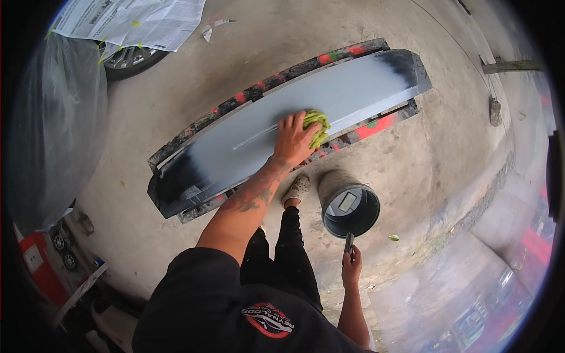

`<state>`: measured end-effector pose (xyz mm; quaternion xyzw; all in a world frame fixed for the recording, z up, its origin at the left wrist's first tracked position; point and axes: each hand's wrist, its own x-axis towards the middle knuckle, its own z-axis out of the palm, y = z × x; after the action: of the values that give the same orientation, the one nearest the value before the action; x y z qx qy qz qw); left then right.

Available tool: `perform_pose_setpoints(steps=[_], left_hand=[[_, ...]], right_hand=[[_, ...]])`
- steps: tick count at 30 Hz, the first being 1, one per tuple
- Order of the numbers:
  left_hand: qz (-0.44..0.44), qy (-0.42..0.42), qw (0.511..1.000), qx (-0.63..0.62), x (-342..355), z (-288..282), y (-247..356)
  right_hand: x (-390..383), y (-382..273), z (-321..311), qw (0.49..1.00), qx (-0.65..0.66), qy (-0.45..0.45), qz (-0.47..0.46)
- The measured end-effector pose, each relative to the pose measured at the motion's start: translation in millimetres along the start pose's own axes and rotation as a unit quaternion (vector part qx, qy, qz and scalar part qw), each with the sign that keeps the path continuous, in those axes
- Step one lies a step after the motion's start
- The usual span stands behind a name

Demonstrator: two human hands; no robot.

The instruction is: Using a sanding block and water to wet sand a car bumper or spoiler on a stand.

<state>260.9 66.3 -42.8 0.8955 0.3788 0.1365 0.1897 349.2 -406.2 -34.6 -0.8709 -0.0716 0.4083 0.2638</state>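
My left hand [294, 138] presses a crumpled yellow-green cloth [317, 126] against a long grey panel [359, 79], which has dark ends and a pale streak along it. The panel rests on a stand [376, 126] speckled black, red and green. My right hand [352, 265], lower right, grips a narrow dark object [348, 246], perhaps a block, by the near rim of a dark bucket [365, 215]. A light rectangular item [347, 202] shows inside the bucket.
A wheel [126, 70] under taped paper [120, 23] stands upper left, beside plastic sheeting [56, 129]. Small wheels [65, 250] and red items lie left. My shod foot [296, 189] is beside the bucket on concrete [429, 170]. A beam [509, 66] and stone [495, 112] are at right.
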Motion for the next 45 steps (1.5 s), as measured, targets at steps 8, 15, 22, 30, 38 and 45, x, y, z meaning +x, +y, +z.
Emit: perform_pose_setpoints(steps=[8, 15, 22, 30, 38, 45], left_hand=[[-0.167, 0.015, 0.985, 0.027, -217, -104, -135], [-0.318, 0.043, 0.931, -0.171, -236, -169, -161], [-0.253, 0.058, 0.95, -0.172, -193, -212, -171], [-0.393, -0.142, 0.907, -0.048, -333, -205, -269], [-0.481, -0.225, 0.847, 0.008, -302, -196, -241], [-0.457, -0.2, 0.866, 0.039, -315, -185, -255]], right_hand=[[20, -157, 118, 0.943, -0.131, -0.019, -0.306], [45, -309, 238, 0.831, -0.182, 0.072, -0.521], [-64, -277, 393, 0.766, -0.321, -0.034, -0.557], [43, -321, 312, 0.79, -0.242, 0.23, -0.514], [-49, -271, 383, 0.813, -0.216, 0.173, -0.513], [19, -313, 323, 0.836, -0.182, 0.247, -0.454]])
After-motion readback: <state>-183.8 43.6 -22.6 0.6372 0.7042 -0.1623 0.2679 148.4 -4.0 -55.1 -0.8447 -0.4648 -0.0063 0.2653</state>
